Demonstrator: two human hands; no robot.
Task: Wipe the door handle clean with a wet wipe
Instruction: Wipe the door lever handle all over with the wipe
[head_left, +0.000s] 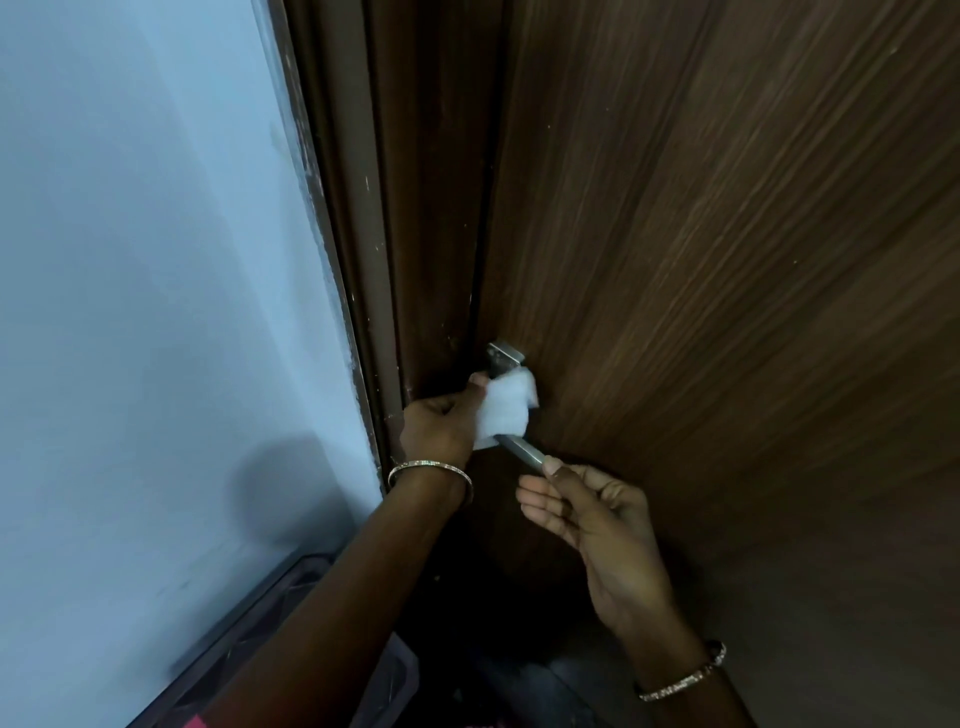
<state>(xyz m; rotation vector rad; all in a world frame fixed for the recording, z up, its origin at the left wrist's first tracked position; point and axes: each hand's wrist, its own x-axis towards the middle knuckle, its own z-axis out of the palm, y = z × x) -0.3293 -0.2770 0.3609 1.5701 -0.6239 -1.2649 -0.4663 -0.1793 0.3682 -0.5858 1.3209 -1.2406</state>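
Observation:
A metal lever door handle (524, 453) with a square base plate sticks out of the brown wooden door (727, 260). My left hand (439, 423) holds a white wet wipe (506, 410) wrapped around the middle of the lever, covering most of it. Only the free end and the base plate show. My right hand (587, 512) is just below the lever's free end, fingers curled, with the thumb tip touching that end. Both wrists wear thin bangles.
The dark door frame (395, 234) runs along the left of the door, with a pale blue wall (156, 260) beside it. A dark object with a pale edge (249, 613) leans at the wall's foot, below my left forearm.

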